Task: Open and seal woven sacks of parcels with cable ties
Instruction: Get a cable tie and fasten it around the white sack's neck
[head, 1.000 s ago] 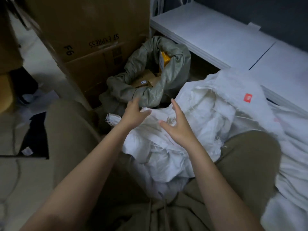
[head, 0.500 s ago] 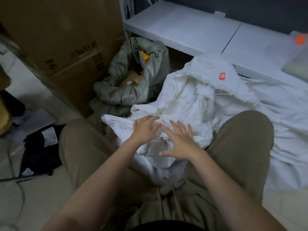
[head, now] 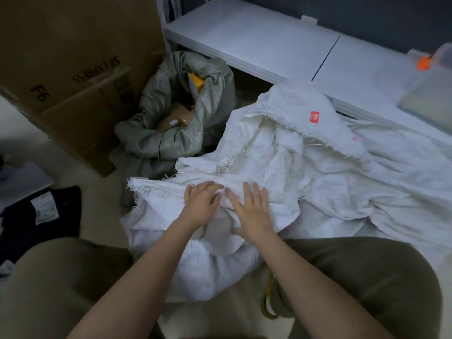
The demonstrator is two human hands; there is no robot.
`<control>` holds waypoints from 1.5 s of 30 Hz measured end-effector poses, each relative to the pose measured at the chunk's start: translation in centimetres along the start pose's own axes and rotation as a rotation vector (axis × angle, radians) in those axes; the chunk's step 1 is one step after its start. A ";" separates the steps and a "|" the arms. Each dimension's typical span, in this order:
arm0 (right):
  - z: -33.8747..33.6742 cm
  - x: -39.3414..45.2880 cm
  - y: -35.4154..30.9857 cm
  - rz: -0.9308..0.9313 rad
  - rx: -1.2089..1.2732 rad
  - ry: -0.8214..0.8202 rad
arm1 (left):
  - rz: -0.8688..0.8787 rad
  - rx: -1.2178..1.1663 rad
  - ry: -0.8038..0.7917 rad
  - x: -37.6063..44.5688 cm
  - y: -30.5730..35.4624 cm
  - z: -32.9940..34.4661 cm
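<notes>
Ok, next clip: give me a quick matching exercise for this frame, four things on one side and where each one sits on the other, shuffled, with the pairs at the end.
Things:
1. white sack
2. grey-green sack
3. cardboard box
4. orange clip

Places:
A. on the white shelf at far right
B. under both hands (left hand, right hand)
C. standing at upper left, printed SF EXPRESS
D. open between box and shelf, parcels showing inside

Pairs: 1-B, 2-D, 3-C, 4-A
</notes>
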State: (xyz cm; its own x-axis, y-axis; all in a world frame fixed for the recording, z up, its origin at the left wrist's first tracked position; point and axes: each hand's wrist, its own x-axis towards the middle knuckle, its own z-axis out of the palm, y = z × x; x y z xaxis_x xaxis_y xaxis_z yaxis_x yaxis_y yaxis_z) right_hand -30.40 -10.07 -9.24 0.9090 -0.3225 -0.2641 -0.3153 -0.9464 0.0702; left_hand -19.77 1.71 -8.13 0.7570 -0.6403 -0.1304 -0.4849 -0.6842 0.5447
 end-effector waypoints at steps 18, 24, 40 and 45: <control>-8.7 -6.8 -0.3 -0.124 0.682 -0.082 | 0.154 0.186 0.041 -10.0 1.4 -2.4; -11.7 -9.7 0.6 -0.110 0.531 0.117 | 0.288 0.097 0.203 -10.2 3.8 -4.3; -17.1 -8.6 1.9 0.022 0.126 0.627 | 0.106 -0.424 0.314 -6.7 6.5 -8.6; -10.5 -12.4 0.9 0.180 0.154 1.035 | 0.003 -0.483 0.347 -5.1 5.9 -8.6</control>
State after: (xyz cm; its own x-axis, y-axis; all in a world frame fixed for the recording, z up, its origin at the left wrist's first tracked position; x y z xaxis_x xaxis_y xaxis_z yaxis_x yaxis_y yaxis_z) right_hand -39.15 -7.15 4.18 0.6119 -0.3857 0.6905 -0.4333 -0.8939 -0.1154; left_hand -22.78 3.92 2.87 0.8943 -0.4349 0.1055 -0.2943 -0.3940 0.8707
